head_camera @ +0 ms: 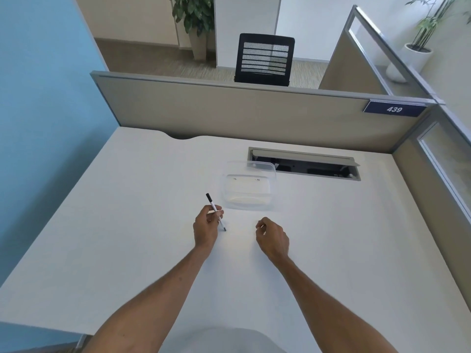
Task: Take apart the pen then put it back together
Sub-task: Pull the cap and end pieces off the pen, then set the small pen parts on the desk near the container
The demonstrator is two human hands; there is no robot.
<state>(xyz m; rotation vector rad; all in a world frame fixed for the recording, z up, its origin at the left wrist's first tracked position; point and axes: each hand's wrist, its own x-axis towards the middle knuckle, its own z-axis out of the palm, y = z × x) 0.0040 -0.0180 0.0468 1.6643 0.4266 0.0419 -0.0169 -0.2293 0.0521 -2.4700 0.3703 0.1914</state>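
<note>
White plastic pen with black cap and dark tip (215,211): slim, light, rigid, judged smooth and liable to slip. It is pinched mid-barrel in the left hand (206,228), tilted above the white desk (127,225). Best gripped at both ends for pulling apart. Right hand (273,238) is loosely curled, empty. Clear plastic container (248,188) is noted beyond.

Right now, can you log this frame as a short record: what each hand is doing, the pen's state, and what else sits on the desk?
left hand: holds the pen in a fingertip grip
right hand: loosely curled, holds nothing, apart from the pen
pen: looks whole, black cap end pointing away, tip toward the desk, tilted
plastic container: clear, beyond the hands, lid propped open behind it, looks empty
desk: white, cable slot open at the back
task stage: no separated pen parts visible
</note>
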